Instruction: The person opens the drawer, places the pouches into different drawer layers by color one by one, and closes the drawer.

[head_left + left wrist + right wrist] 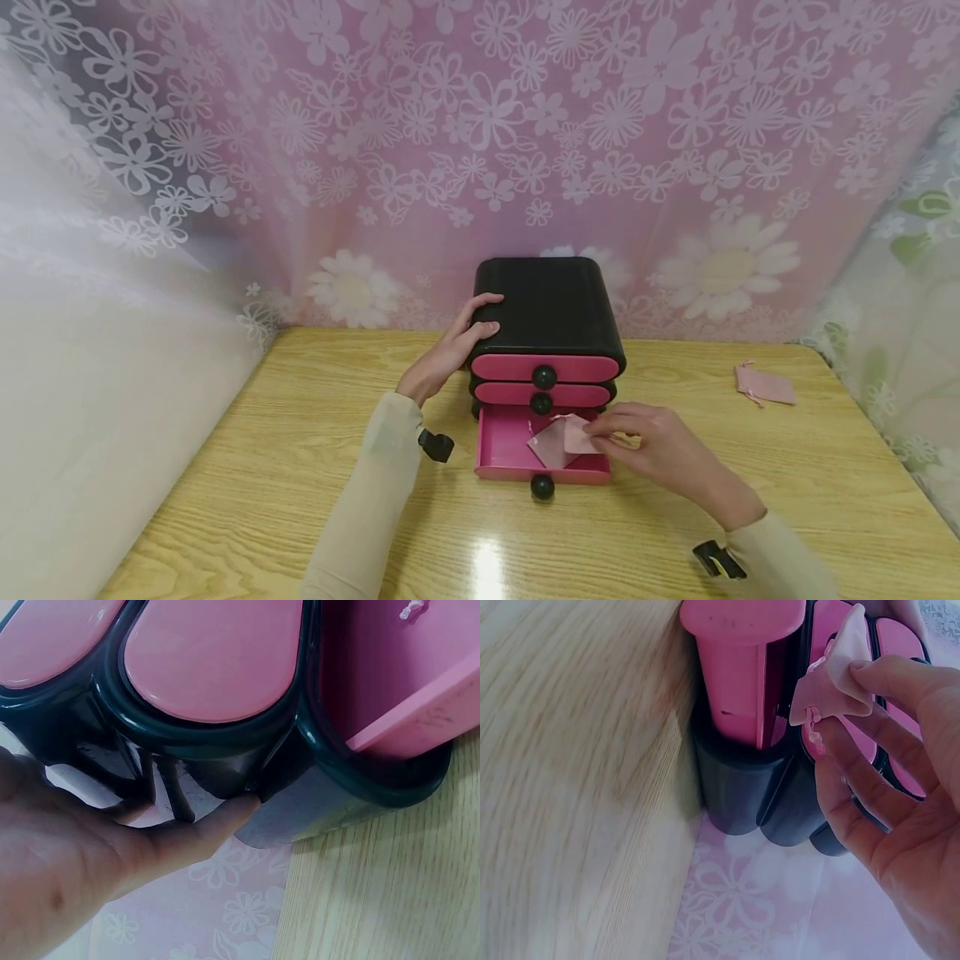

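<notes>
A small black drawer cabinet (pixel 543 304) with pink drawer fronts and round black knobs stands on the table. My left hand (pixel 444 354) rests against its left side, fingers extended onto the upper edge; the left wrist view shows this hand (pixel 112 862) touching the glossy side. The bottom drawer (pixel 502 442) is pulled out. A mauve drawstring pouch (pixel 551 446) lies in it. Above the drawer's right part, my right hand (pixel 660 446) pinches a pale pink drawstring pouch (pixel 577 435) between thumb and fingers. In the right wrist view this pouch (pixel 840 679) hangs bent, its cord dangling.
Another pink drawstring pouch (pixel 765 386) lies on the wooden table (pixel 300 467) to the right. The upper two drawers are closed, with knobs (pixel 543 377) sticking out in front. A flowered curtain (pixel 450 167) hangs behind the cabinet.
</notes>
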Tool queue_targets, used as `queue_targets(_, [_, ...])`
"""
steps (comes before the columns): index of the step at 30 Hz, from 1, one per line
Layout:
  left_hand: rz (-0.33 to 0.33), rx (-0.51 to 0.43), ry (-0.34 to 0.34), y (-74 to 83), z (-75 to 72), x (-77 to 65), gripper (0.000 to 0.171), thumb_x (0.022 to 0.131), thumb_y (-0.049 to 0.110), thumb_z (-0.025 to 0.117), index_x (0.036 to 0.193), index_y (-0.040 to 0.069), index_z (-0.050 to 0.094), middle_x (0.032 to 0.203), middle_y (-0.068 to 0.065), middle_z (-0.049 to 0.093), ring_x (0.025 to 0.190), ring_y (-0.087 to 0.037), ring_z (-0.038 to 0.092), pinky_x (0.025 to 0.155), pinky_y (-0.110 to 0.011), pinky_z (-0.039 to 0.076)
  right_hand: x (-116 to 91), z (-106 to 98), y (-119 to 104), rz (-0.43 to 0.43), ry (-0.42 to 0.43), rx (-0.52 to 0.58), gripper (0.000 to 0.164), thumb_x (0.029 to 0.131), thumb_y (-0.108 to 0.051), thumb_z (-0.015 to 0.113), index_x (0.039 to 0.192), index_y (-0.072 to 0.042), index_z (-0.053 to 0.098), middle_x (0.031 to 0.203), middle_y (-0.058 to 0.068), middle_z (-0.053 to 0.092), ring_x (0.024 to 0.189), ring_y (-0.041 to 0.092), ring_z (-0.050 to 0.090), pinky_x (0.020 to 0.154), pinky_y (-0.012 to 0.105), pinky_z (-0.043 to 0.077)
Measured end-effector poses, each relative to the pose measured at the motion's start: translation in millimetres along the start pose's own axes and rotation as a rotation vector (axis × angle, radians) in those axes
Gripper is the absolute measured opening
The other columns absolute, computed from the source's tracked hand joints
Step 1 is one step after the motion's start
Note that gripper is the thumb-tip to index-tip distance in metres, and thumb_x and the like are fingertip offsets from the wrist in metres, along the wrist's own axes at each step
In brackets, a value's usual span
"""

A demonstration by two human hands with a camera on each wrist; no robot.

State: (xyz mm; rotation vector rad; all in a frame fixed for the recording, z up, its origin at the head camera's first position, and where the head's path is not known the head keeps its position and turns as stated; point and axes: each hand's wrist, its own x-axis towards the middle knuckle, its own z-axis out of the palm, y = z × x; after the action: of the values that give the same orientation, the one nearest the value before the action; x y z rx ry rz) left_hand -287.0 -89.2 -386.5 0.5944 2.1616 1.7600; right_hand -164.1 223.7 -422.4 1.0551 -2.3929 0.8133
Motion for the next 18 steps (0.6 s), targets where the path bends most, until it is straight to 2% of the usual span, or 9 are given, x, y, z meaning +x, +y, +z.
queue_targets(7, [0.0,-0.005,-0.004,0.1,0.1,-0.4,0.042,0.106,0.042,0.049,0.146,0.051,0.039,0.165,0.006,0.022,0.149,-0.024,0.039,0.114,-0.063,0.037,3,5,-1,-0.007,-0.007,0.002,0.03,0.074,0.0,0.087,0.096,-0.019,0.081,0.091,-0.007,0.075,0.078,0.006,0.068,0.067,0.016,0.053])
queue_targets(14, [-0.007,-0.005,-0.01,0.5,-0.7,0.0,0.043,0.105,0.044,0.049,0.146,0.053,0.038,0.164,0.005,0.024,0.149,-0.024,0.038,0.109,-0.065,0.042,10,12,-4,-0.012,-0.022,0.035,0.027,0.075,-0.002,0.087,0.096,-0.018,0.081,0.09,-0.007,0.074,0.076,0.005,0.065,0.063,0.017,0.051])
queue_targets(18, [-0.004,-0.001,-0.009,0.1,-0.6,0.6,0.044,0.105,0.043,0.048,0.146,0.052,0.037,0.164,0.005,0.024,0.149,-0.025,0.039,0.108,-0.063,0.043,13,16,-4,-0.017,-0.025,0.042,0.026,0.075,-0.003,0.088,0.096,-0.017,0.081,0.09,-0.007,0.075,0.074,0.004,0.063,0.062,0.014,0.048])
